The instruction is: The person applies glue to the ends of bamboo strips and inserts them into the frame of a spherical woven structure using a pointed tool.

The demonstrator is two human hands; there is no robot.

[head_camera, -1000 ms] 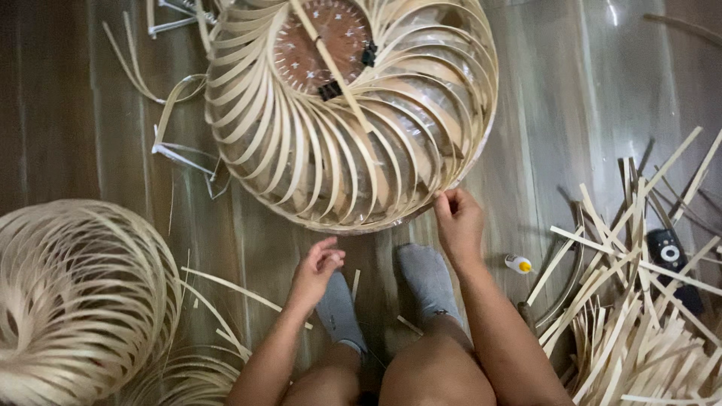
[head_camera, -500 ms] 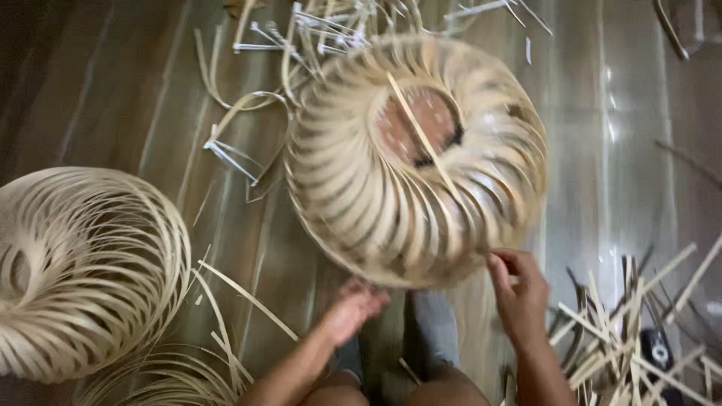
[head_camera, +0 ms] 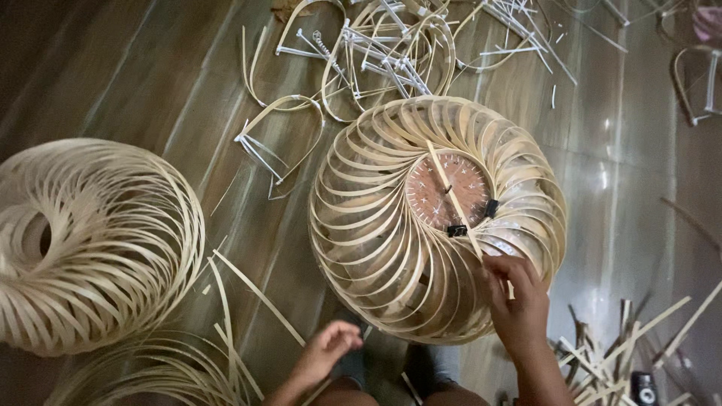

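Fingers of the right hand (head_camera: 519, 304) curl over the near rim of the round bamboo-strip shade (head_camera: 436, 218), pinching a strip there, just below the end of a loose stick (head_camera: 451, 197) that lies slantwise across the top; the left hand (head_camera: 331, 347) hangs free above the floor near the knees, fingers loosely curled and holding nothing; grey-socked feet (head_camera: 391, 365) sit between the two arms, tucked under the shade's near edge; the shade itself rests on the wooden floor (head_camera: 150, 90) directly in front, its curved strips spiralling outward from a reddish-brown centre disc (head_camera: 445, 192), with two small black clips (head_camera: 456, 230) gripping the disc's near side; to seat a strip well here it seems wise to keep the pinch close to the rim, steady the body with the idle hand, and follow the slant of the neighbouring strips so spacing stays even; a second, finished-looking shade (head_camera: 83, 240) lies on its side to the left, well apart; loose straight strips (head_camera: 624, 353) are piled at the right; farther off, beyond the shade, bent bundled strips (head_camera: 376, 53) are scattered.
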